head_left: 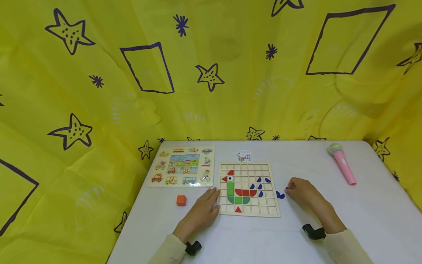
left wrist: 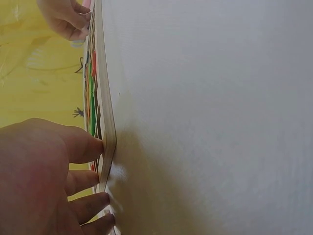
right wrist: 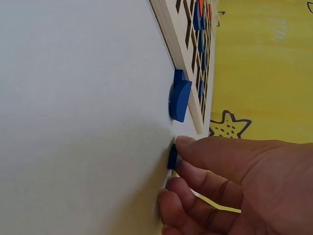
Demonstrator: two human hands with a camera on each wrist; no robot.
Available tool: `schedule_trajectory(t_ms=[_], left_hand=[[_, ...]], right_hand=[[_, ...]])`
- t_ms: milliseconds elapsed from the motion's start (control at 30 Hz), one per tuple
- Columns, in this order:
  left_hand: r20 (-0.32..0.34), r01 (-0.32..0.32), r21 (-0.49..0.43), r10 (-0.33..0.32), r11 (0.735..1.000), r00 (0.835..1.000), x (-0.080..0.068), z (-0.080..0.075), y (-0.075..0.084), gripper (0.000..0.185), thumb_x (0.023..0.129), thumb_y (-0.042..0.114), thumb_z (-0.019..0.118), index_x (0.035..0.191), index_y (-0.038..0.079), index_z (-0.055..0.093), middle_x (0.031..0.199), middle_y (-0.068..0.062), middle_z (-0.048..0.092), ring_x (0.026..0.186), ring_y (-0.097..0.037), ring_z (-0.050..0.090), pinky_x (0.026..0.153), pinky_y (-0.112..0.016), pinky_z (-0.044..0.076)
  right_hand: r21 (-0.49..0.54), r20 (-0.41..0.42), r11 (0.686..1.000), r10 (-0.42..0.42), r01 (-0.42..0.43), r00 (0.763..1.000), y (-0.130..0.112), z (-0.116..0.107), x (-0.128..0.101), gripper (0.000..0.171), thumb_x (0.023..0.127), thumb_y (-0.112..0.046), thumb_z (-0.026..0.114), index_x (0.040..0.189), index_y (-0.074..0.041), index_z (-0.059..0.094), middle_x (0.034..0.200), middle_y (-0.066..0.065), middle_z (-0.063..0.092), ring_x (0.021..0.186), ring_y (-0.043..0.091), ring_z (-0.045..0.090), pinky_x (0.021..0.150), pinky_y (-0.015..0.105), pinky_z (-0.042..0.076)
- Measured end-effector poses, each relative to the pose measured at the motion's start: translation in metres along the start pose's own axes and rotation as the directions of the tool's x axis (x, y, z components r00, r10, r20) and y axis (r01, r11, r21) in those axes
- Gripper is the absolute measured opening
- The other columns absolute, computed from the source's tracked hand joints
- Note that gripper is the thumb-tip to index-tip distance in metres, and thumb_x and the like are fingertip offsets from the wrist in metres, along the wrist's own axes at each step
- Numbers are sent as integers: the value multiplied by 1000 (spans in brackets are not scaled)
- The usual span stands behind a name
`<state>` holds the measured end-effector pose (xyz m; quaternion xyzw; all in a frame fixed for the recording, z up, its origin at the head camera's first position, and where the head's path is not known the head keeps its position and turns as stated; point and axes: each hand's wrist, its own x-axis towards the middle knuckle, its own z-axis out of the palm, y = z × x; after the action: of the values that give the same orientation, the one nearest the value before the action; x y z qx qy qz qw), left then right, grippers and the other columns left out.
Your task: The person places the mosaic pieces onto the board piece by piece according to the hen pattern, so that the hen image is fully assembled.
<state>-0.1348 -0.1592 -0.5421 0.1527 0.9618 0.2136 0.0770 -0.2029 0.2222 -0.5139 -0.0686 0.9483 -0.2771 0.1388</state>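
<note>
A square wooden grid board lies on the table, with coloured pieces set in its cells in the shape of a bird. Red, green and several blue half-round pieces make it up, plus a white eye. My left hand rests against the board's left edge, fingertips and thumb touching the wood. Right of the board, my right hand pinches a small blue piece between thumb and fingers, low over the table. Between that hand and the board's right edge lie loose blue half-round pieces.
A small picture card lies behind the board. To its left is a vehicle puzzle, with an orange cube in front of it. At the back right lies a pink toy microphone. A yellow patterned cloth hangs behind the table.
</note>
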Motion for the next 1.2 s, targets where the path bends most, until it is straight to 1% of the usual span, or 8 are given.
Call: schedule_trajectory(t_ms=[100,167,333,567,767,867,1033,1200], left_hand=[[1,5,2,-5,1000,1000,0,1,-1,59,103,32,53,157,16,36,162,-2,29,149,-22,22,116,-46,29],[0,8,3,-8,1000,1000,0,2,-1,59,103,32,53,157,16,35,162,-2,29,149,-22,22,116,-46,29],[0,1,11,-1,1000,1000,0,1,0,59,103,32,54,157,16,36,162,-3,29,149,-23,22,116,-46,29],[1,-2,8,2,1000,1000,0,0,1,59,102,31,54,157,15,36,162,-4,30,149,-24,22,116,-46,29],[0,-9,16,9,1000,1000,0,0,0,59,103,31,53,157,14,36,161,-4,30,149,-24,23,116,-46,29],[2,-6,14,6,1000,1000,0,-1,0,59,103,31,53,156,15,36,161,-4,30,149,-23,23,116,-45,28],[6,1,5,-1,1000,1000,-1,-2,0,58,103,31,53,156,15,36,162,-3,30,149,-23,22,116,-45,28],[4,-1,1,1,1000,1000,0,-1,1,59,103,31,53,157,15,36,162,-3,30,149,-23,23,116,-45,28]], right_hand=[[-19,-9,1000,-22,21,1000,0,0,2,12,93,-9,67,96,2,62,87,10,61,80,27,54,72,46,50],[-26,-12,999,-21,21,1000,0,0,3,12,93,-8,67,96,3,63,87,10,62,80,27,55,73,47,51],[-26,-34,1000,6,-7,999,1,4,2,11,92,-8,67,95,2,63,85,10,62,78,26,56,72,47,51],[-37,-86,999,-22,19,996,1,7,-2,10,91,-8,68,93,1,64,84,9,60,77,26,55,70,48,51],[-35,-108,999,-35,31,994,-3,8,-4,10,91,-8,68,93,2,65,84,9,60,77,26,56,71,48,51],[-22,-111,1000,-25,23,993,-8,8,-2,11,91,-8,67,94,2,65,84,9,62,77,27,56,71,48,52],[5,-100,1000,-8,9,995,-22,12,3,12,91,-10,68,94,1,66,81,6,62,73,23,56,66,40,51],[23,-100,998,-47,50,994,-36,17,7,12,92,-12,70,93,-1,66,80,5,60,71,21,54,61,34,48]])
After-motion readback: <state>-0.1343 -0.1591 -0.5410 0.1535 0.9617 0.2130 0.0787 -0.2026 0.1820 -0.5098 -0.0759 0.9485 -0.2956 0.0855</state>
